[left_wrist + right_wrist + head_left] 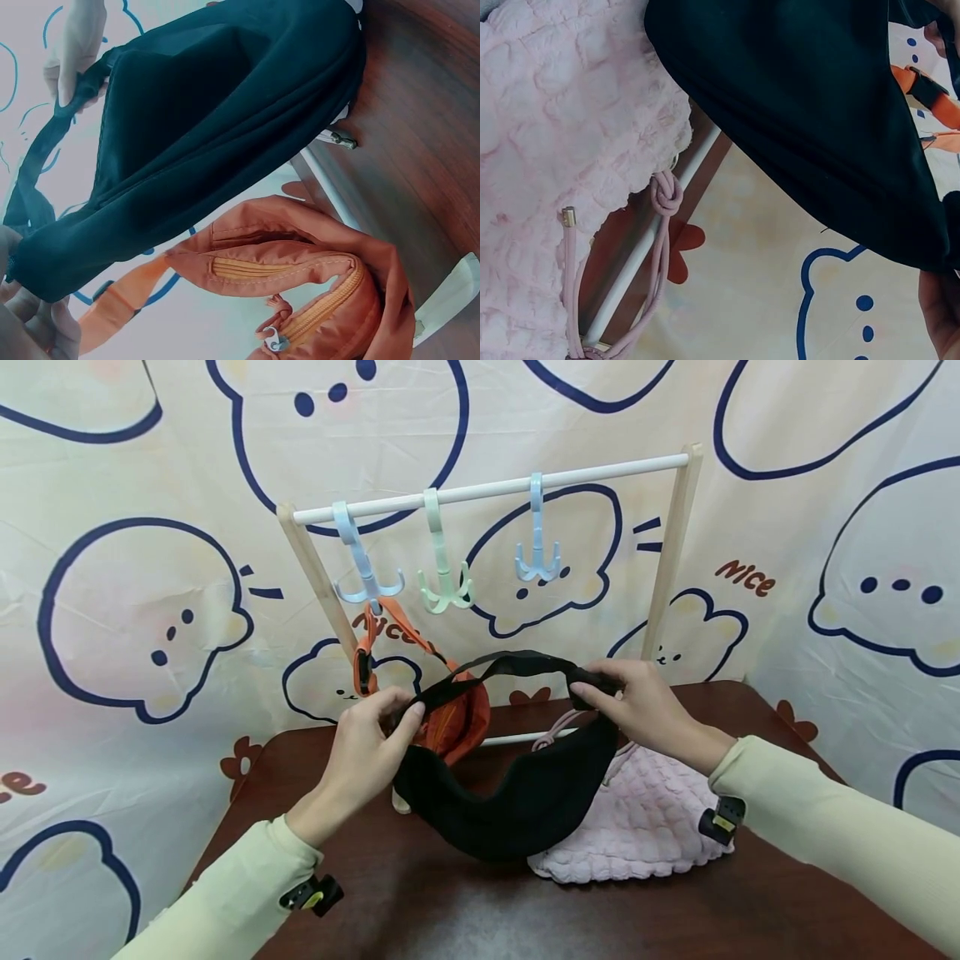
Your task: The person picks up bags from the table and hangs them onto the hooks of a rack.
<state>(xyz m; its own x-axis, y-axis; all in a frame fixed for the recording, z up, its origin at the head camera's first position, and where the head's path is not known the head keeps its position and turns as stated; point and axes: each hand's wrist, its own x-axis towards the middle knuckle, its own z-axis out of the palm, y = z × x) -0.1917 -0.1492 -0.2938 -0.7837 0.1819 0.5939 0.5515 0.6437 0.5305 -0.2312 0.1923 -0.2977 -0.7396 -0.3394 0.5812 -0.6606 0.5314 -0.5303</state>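
A black crossbody bag (510, 810) hangs in the air between both hands, its strap (517, 664) arched above it. My left hand (367, 752) pinches its left end where strap meets body, and my right hand (637, 702) grips the strap at the right end. In the left wrist view, the bag's body (225, 127) sags in a curve. Behind it an orange waist bag (457, 718) with a zipper hangs by its strap from the left blue hook (365, 564). A pink quilted plush bag (637, 818) with cord handles (660, 225) lies on the table.
A rack with a white bar (487, 489) and wooden posts (667, 568) stands on the dark brown table (465, 910). A green hook (441, 560) and a second blue hook (537, 535) hang from the bar, carrying nothing. A cartoon-printed curtain (135, 777) surrounds the table.
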